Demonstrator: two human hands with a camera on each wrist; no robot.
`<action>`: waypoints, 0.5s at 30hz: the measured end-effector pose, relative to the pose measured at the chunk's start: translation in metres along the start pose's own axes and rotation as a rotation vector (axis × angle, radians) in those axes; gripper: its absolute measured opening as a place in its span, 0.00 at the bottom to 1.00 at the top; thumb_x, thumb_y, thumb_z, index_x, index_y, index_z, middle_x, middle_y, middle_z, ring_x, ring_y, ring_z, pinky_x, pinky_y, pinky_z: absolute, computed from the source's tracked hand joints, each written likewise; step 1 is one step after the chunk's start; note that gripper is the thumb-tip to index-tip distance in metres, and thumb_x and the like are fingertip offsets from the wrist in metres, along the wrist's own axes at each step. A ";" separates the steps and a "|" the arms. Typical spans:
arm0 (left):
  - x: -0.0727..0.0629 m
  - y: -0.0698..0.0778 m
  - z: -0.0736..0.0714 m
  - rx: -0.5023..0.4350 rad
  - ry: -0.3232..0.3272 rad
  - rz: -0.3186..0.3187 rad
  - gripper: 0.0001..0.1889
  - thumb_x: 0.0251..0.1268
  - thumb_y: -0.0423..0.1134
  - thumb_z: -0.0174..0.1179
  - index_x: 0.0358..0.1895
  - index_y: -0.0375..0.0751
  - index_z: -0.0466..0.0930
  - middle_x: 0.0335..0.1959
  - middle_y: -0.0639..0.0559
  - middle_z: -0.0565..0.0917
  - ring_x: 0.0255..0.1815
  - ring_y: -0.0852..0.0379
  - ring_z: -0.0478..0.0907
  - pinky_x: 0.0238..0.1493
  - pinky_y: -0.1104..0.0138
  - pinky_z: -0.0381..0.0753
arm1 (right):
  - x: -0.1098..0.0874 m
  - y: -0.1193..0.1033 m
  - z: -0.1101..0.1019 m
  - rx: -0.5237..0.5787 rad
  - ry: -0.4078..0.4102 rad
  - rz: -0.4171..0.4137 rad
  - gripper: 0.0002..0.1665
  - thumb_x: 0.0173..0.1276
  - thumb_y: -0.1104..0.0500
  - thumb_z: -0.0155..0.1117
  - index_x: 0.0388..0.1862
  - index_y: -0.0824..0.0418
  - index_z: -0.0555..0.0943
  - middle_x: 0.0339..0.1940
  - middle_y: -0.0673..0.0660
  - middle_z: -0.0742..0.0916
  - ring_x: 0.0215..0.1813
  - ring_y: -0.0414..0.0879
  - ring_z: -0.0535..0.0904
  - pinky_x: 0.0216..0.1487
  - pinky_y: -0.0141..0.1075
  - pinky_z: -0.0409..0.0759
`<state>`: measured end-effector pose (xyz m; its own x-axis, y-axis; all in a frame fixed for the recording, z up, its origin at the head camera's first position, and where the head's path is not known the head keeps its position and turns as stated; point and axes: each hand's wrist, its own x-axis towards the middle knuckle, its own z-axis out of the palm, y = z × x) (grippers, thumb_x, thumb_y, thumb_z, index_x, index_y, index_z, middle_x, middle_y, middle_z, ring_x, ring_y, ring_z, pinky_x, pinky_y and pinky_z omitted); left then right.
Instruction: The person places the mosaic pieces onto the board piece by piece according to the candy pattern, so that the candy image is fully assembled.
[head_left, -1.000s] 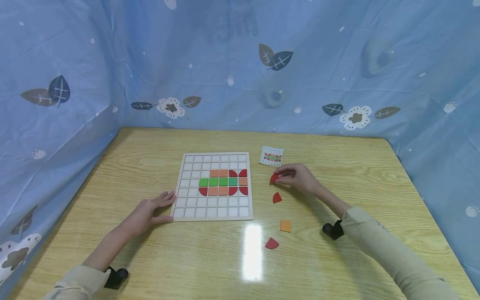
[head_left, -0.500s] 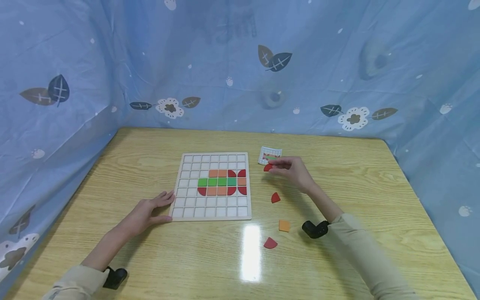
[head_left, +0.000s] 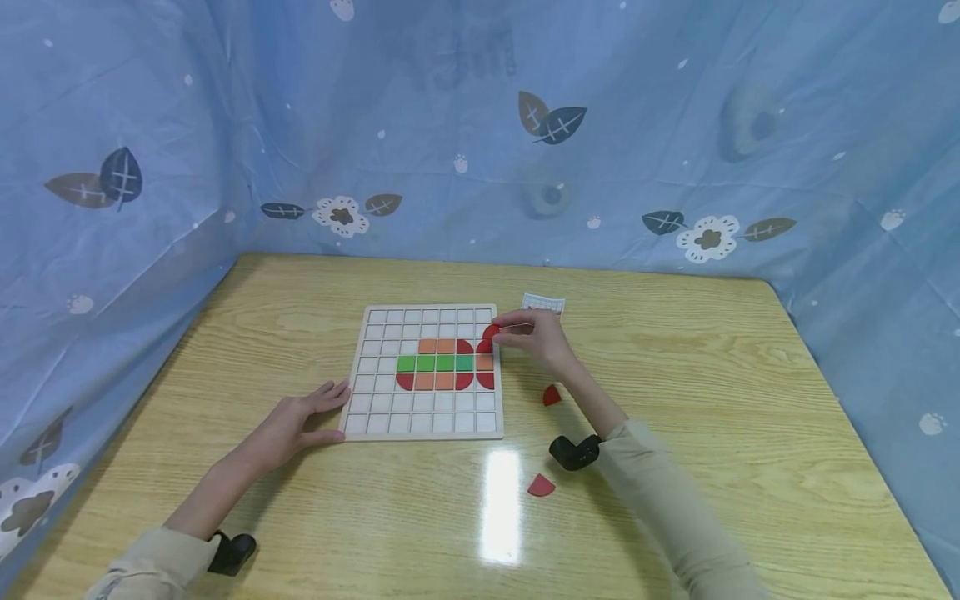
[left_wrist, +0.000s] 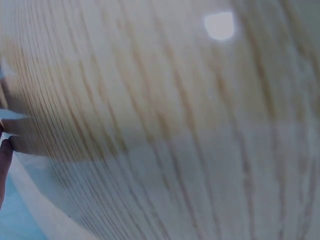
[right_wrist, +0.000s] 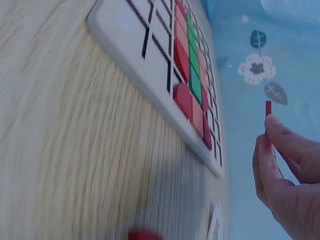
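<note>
Between thumb and fingertips my right hand (head_left: 542,335) pinches a red quarter-circle tile (head_left: 492,332), held over the right edge of the white grid board (head_left: 420,425). In the right wrist view that same tile (right_wrist: 268,108) shows edge-on above the fingertips. Green, orange and red pieces fill several cells in the board's middle and right, among them a green square tile (head_left: 425,363). My left hand (head_left: 288,425) rests at the board's lower left edge, thumb and fingers spread and touching its side. The left wrist view shows mostly tabletop, with fingertips at its left edge.
A small pattern card (head_left: 543,302) lies behind the right hand, partly covered by it. One red quarter-circle (head_left: 551,395) lies right of the board, another red quarter-circle (head_left: 541,485) nearer the front. A blue patterned cloth (head_left: 465,125) hangs around the wooden table (head_left: 390,517).
My right hand has carried the red quarter-circle tile leftward from beside the card to over the board's right edge. The right forearm now hides the loose orange square. The left hand stays in place.
</note>
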<state>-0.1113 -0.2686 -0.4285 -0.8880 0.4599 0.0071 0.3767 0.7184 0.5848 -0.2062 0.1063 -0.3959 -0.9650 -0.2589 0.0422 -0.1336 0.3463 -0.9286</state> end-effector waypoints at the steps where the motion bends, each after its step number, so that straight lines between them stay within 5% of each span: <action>1: 0.000 0.000 0.000 -0.001 0.001 0.003 0.35 0.53 0.40 0.70 0.63 0.26 0.70 0.66 0.34 0.68 0.68 0.31 0.59 0.63 0.41 0.60 | 0.002 0.000 0.004 0.011 -0.003 0.004 0.16 0.61 0.69 0.68 0.49 0.71 0.83 0.47 0.65 0.86 0.48 0.55 0.84 0.49 0.37 0.82; 9: 0.000 -0.001 0.000 -0.004 0.000 0.003 0.35 0.54 0.40 0.69 0.64 0.27 0.69 0.67 0.34 0.67 0.69 0.31 0.59 0.63 0.41 0.60 | 0.020 -0.007 0.034 0.064 -0.044 0.002 0.14 0.60 0.71 0.68 0.47 0.71 0.84 0.46 0.65 0.86 0.45 0.55 0.84 0.48 0.45 0.83; 15: 0.000 -0.001 0.000 -0.010 -0.001 -0.004 0.35 0.54 0.41 0.69 0.64 0.27 0.69 0.67 0.35 0.67 0.69 0.32 0.58 0.63 0.41 0.59 | 0.030 -0.012 0.058 0.032 -0.057 -0.006 0.13 0.60 0.69 0.68 0.45 0.70 0.84 0.44 0.64 0.87 0.44 0.52 0.85 0.45 0.36 0.83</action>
<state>-0.1113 -0.2693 -0.4294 -0.8892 0.4575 0.0045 0.3709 0.7151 0.5925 -0.2207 0.0426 -0.4050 -0.9497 -0.3120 0.0276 -0.1310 0.3158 -0.9397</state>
